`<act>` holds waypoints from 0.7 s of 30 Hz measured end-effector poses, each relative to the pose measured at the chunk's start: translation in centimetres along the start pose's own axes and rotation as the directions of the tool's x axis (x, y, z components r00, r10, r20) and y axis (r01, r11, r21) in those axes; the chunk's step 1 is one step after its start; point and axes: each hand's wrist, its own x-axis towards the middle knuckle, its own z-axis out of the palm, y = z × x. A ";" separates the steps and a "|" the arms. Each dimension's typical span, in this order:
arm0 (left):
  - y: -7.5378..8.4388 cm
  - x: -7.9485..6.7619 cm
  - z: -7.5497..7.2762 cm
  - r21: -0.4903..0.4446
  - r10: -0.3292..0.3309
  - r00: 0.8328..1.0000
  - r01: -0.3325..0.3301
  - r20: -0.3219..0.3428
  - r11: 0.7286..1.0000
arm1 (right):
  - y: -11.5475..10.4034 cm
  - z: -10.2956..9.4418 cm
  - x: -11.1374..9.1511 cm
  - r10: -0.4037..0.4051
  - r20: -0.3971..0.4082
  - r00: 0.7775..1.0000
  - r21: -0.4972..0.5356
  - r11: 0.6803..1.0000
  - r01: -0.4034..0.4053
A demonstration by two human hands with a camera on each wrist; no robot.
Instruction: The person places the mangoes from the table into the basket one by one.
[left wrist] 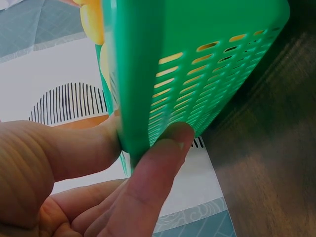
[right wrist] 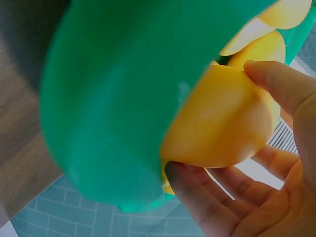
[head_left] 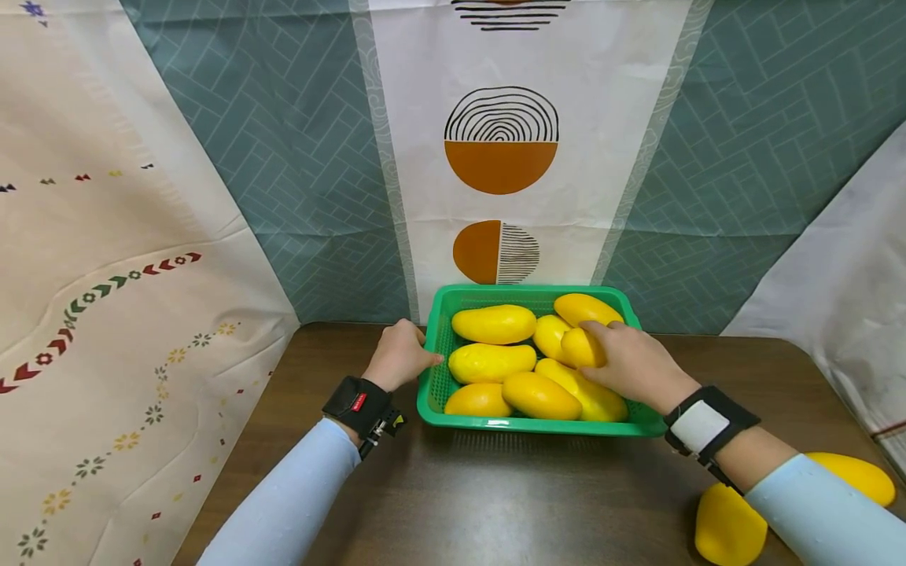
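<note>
Right fingers (right wrist: 195, 192) holding yellow fruit (right wrist: 222, 116) between their tips, left fingers (left wrist: 148, 190) pinching rim of green basket (left wrist: 136, 74)

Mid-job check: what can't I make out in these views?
Head view: the right sleeve hides part of the rightmost fruit.
Left wrist view: the picture's edge cuts off the basket, whose wall hides most fruit inside.
Right wrist view: the basket hides part of the held fruit.
</note>
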 end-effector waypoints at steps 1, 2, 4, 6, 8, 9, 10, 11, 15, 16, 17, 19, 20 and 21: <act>0.0 0.0 0.0 0.000 0.000 1.000 0.000 -0.001 1.000 | 0.0 0.1 0.0 0.005 0.001 1.000 -0.003 1.000 -0.005; 0.1 0.0 0.0 -0.001 0.000 1.000 0.000 -0.002 1.000 | 0.1 0.1 0.0 0.008 0.002 1.000 -0.004 1.000 -0.008; 0.1 0.0 0.0 -0.004 -0.002 1.000 0.002 -0.002 1.000 | 0.1 0.2 0.1 0.013 0.002 1.000 -0.005 1.000 -0.013; 0.2 0.0 -0.1 -0.005 -0.003 1.000 0.003 0.002 1.000 | 0.2 0.3 0.1 0.016 0.004 1.000 -0.008 1.000 -0.016; 0.2 -0.1 -0.1 -0.005 -0.003 1.000 0.003 0.005 1.000 | 0.3 0.4 0.0 0.022 0.007 1.000 -0.007 1.000 -0.022; 0.3 -0.1 -0.1 -0.004 -0.002 1.000 0.002 0.007 1.000 | 0.3 0.4 0.0 0.026 0.007 1.000 -0.005 1.000 -0.026; 0.3 -0.1 -0.1 -0.005 -0.001 1.000 0.001 0.008 1.000 | 0.3 0.4 0.0 0.028 0.007 1.000 -0.003 1.000 -0.028; 0.3 -0.1 -0.2 -0.005 0.000 1.000 0.000 0.009 1.000 | 0.3 0.4 0.0 0.031 0.006 1.000 -0.001 1.000 -0.031; 0.3 -0.2 -0.2 -0.006 0.004 1.000 -0.003 0.005 1.000 | 0.3 0.5 -0.1 0.035 -0.006 0.999 0.010 0.999 -0.035; 0.3 -0.2 -0.2 -0.007 0.004 1.000 -0.004 0.004 1.000 | 0.4 0.5 -0.1 0.036 -0.009 0.999 0.009 0.999 -0.036; 0.3 -0.2 -0.2 -0.007 0.006 1.000 -0.006 0.004 1.000 | 0.4 0.6 -0.2 0.036 -0.012 0.999 0.010 0.999 -0.035; 0.2 -0.1 -0.1 -0.006 0.008 1.000 -0.008 0.005 1.000 | 0.4 0.6 -0.2 0.034 -0.019 0.999 0.009 0.999 -0.034; 0.2 -0.1 -0.1 -0.005 0.008 1.000 -0.008 0.004 1.000 | 0.5 0.7 -0.3 0.033 -0.022 0.999 0.010 0.999 -0.032; 0.1 -0.1 0.0 -0.005 0.009 1.000 -0.009 0.004 1.000 | 0.5 0.7 -0.4 0.030 -0.025 0.999 0.012 0.999 -0.030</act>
